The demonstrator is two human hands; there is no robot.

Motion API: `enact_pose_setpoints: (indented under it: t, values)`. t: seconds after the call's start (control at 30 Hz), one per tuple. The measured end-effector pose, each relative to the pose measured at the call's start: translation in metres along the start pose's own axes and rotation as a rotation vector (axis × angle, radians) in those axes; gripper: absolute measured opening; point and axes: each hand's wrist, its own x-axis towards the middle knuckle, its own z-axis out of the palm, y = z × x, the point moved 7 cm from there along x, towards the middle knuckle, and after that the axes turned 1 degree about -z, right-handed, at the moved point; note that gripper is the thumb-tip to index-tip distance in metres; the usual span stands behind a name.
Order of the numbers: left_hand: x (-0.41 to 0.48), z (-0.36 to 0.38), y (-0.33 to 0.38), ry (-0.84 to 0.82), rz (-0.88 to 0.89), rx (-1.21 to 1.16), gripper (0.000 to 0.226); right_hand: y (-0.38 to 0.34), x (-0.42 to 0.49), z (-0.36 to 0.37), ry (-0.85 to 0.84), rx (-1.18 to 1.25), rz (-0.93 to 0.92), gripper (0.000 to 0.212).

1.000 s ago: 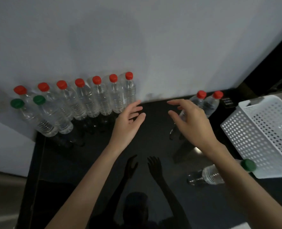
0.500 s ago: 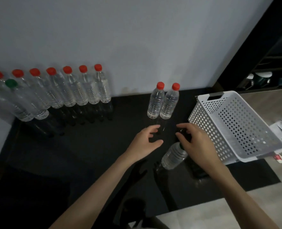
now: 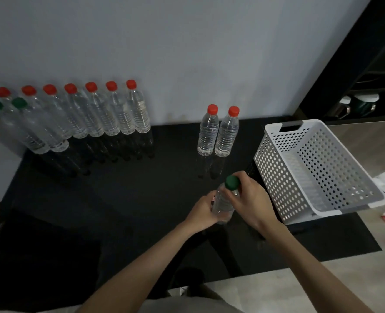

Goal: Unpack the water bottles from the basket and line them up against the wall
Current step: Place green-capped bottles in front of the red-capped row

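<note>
Left hand (image 3: 204, 211): your fingers wrap the lower body of the green-capped bottle (image 3: 225, 201), gripping it from the left side.
Right hand (image 3: 249, 199): your fingers close around the same bottle's neck and shoulder, just under the green cap.
Held bottle: clear, roughly upright with a slight tilt, over the black mat (image 3: 119, 199), just left of the basket; you cannot tell whether its base touches the mat.
Basket (image 3: 318, 175): white, perforated, at the mat's right edge; no bottles show inside it.
Red-capped pair (image 3: 218, 132): two bottles upright, touching each other, near the wall (image 3: 187, 53), between the long row and the basket.
Long row (image 3: 85, 114): seven red-capped bottles against the wall at left.
Green-capped pair (image 3: 28, 127): two bottles standing in front of that row's left end.
</note>
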Motion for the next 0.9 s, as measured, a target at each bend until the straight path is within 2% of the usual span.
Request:
enact_pose_setpoints:
  t: [0.1, 0.4, 0.63, 0.9]
  values:
    - [-0.004, -0.013, -0.002, 0.011, -0.002, -0.035, 0.059, -0.013, 0.011, 0.005, -0.024, -0.001, -0.033, 0.030]
    - [-0.023, -0.112, -0.027, 0.195, 0.019, -0.157, 0.076, -0.095, 0.064, 0.032, -0.094, 0.199, -0.214, 0.027]
    - [-0.048, -0.226, -0.060, 0.404, 0.032, -0.316, 0.052, -0.200, 0.121, 0.079, -0.184, 0.267, -0.346, 0.026]
    - [-0.064, -0.361, -0.116, 0.599, -0.014, -0.393, 0.050, -0.314, 0.187, 0.166, -0.224, 0.339, -0.378, 0.025]
